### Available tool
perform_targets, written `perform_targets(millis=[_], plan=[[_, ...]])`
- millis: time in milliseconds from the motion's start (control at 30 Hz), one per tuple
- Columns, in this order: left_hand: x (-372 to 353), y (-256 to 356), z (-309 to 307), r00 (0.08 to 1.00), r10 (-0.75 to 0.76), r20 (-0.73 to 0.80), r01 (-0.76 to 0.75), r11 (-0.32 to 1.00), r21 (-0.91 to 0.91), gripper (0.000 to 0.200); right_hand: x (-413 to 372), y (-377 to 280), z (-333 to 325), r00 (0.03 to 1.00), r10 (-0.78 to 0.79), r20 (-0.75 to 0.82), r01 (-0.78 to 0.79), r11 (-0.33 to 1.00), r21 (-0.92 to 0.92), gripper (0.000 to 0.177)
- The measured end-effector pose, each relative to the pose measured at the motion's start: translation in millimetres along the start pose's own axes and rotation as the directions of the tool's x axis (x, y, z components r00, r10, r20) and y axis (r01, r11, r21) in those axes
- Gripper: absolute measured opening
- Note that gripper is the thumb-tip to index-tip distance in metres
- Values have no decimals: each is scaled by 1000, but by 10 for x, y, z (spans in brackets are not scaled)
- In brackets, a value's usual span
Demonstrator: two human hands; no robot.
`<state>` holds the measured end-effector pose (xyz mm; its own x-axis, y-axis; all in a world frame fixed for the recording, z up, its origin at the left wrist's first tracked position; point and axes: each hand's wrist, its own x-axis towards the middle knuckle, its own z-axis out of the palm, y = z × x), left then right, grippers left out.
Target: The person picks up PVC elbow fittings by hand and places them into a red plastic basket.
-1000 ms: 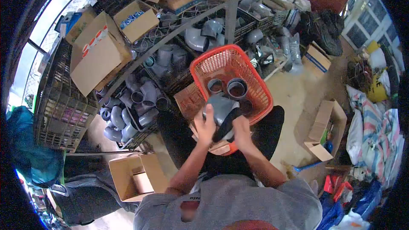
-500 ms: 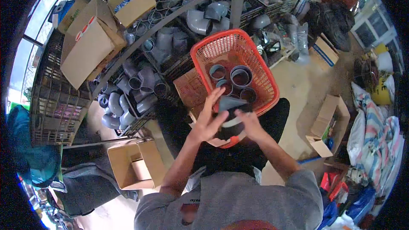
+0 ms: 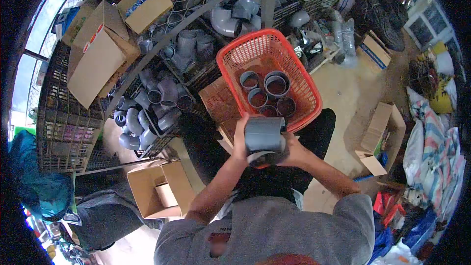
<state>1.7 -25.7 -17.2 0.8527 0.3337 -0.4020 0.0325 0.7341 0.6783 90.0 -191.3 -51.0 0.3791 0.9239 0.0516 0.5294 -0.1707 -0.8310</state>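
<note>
A large grey plastic pipe fitting (image 3: 261, 136) is held between my two hands over the near end of the red basket. My left hand (image 3: 240, 140) wraps round its left side. On the opposite side, my right hand (image 3: 293, 152) grips its lower right. A paler curved edge shows at the fitting's lower end, and its underside is hidden. Just beyond it, the red plastic basket (image 3: 310, 83) rests between my legs. Inside stand several grey pipe couplings (image 3: 277, 84) with their round openings upward.
Left of the basket, crates hold grey pipe elbows (image 3: 131, 121) and tees (image 3: 168, 92). An open cardboard box (image 3: 184, 186) is on the floor at lower left, another cardboard box (image 3: 375, 135) at right. Striped sacks (image 3: 427, 147) lie farther right. A metal post (image 3: 268, 0) rises behind the basket.
My hands were spread and blurred around a dark fitting at the basket's near end; now both hold the grey fitting by its sides. The view has shifted slightly.
</note>
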Motion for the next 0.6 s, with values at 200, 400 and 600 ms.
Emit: perform_targets(millis=[200, 400, 600], plan=[[76, -203, -239, 833, 521, 183, -552, 778, 298, 51, 117, -143, 490, 851, 327, -411, -37, 817, 575, 49], [162, 38, -399, 382, 572, 726, -861, -64, 504, 71, 314, -385, 168, 730, 664, -160, -57, 293, 954, 28], [521, 185, -299, 607, 312, 730, -790, 140, 597, 73, 216, -212, -9, 620, 741, -258, -16, 341, 940, 30]])
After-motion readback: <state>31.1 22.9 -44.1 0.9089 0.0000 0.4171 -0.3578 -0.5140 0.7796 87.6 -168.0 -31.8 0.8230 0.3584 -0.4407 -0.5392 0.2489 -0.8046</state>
